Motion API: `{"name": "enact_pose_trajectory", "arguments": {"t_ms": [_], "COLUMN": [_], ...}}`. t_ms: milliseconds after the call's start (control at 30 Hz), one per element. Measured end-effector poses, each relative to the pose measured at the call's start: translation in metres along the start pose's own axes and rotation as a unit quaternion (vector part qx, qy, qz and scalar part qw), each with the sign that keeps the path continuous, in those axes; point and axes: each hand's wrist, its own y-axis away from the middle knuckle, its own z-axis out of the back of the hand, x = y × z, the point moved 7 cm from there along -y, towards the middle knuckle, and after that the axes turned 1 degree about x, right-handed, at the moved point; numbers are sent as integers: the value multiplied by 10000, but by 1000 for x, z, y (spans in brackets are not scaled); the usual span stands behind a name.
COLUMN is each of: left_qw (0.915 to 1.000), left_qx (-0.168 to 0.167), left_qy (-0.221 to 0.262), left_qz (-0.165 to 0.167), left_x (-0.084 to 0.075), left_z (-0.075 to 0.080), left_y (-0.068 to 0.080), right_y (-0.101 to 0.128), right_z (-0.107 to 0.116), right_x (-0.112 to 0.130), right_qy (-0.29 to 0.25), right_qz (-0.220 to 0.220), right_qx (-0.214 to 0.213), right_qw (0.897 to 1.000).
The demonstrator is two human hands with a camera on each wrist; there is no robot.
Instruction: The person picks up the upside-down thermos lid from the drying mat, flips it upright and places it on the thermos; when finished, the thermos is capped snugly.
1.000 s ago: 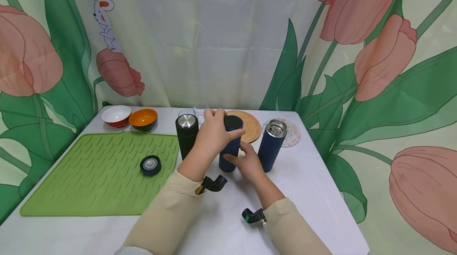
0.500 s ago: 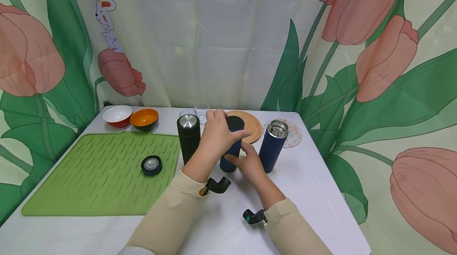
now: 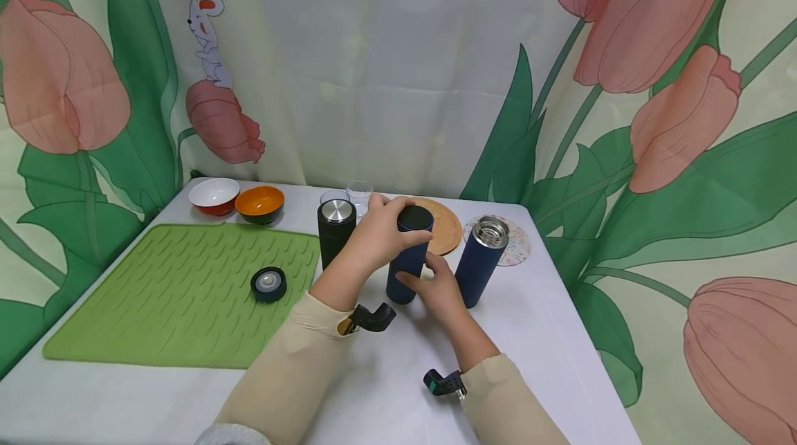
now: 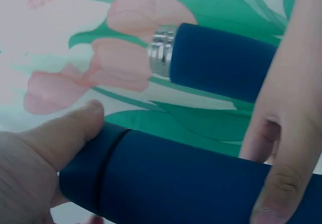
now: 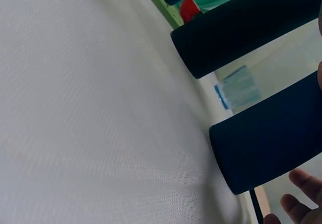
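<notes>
- Overhead, head view: left hand [image 3: 378, 241] wraps its fingers round the cap end of a capped blue flask [image 3: 407, 258] standing upright on the white surface [image 3: 386, 376], mid-table.
- Right hand [image 3: 438, 286] holds the same flask low on its body, fingers curled against the side.
- Just right of it stands an open blue flask [image 3: 479, 261], steel rim showing; just left, a black flask [image 3: 336, 230] with a steel top.
- A loose dark lid [image 3: 268, 284] lies on the green mat [image 3: 156, 293]. White bowl [image 3: 214, 196] and orange bowl [image 3: 259, 203] sit at the far left edge; a round wooden trivet [image 3: 445, 230] lies behind the flasks.
- Left wrist view: thumb [image 4: 70, 133] presses the capped blue flask [image 4: 176, 183] at its cap seam; the other hand's fingers [image 4: 282, 148] lie across the body. Open blue flask [image 4: 221, 60] behind.
- Right wrist view: base of the capped blue flask [image 5: 266, 143] on the surface [image 5: 90, 108], black flask [image 5: 241, 32] beyond; fingertips [image 5: 297, 199] at the frame's corner.
</notes>
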Motion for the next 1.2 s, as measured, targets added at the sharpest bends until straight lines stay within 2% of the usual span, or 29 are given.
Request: {"name": "enact_pose_trajectory", "arguments": {"t_ms": [133, 267, 333, 433, 600, 667, 733, 967, 1067, 1200], "left_qw": [9997, 9979, 9970, 9975, 9988, 9986, 9986, 9939, 9948, 9960], "left_qx": [-186, -573, -633, -462, 211, 320, 243, -545, -483, 24], "left_qy": [-2, -236, -407, -509, -431, -413, -459, -957, -897, -844], "left_qz": [170, 213, 202, 176, 43, 21, 56, 82, -45, -297], "left_x": [-1, -4, -4, -2, -5, -7, -9, -12, -11, -10], "left_z": [3, 1, 1, 5, 11, 10, 8, 0, 2, 6], "left_y": [1, 1, 2, 3, 2, 1, 1, 3, 3, -3], "right_y": [-1, -2, -2, -2, -2, -2, -2, -3, -3, -1], "right_z": [-1, -3, -5, -7, -5, -3, -2, -3, -3, -1], "right_x": [1, 0, 0, 1, 0, -1, -1, -1, -1, -1], "right_qy": [-37, -130, -159, -168, -161, -165, -167, -104, -100, -206], "right_qz": [-15, -33, -22, -22, -119, -148, -164, -207, -184, -198], "right_qx": [10, 8, 47, 92, 36, 7, -4, 81, 104, 49], "right_qw": [10000, 9999, 9999, 9998, 9998, 9998, 9997, 9997, 9997, 9996]}}
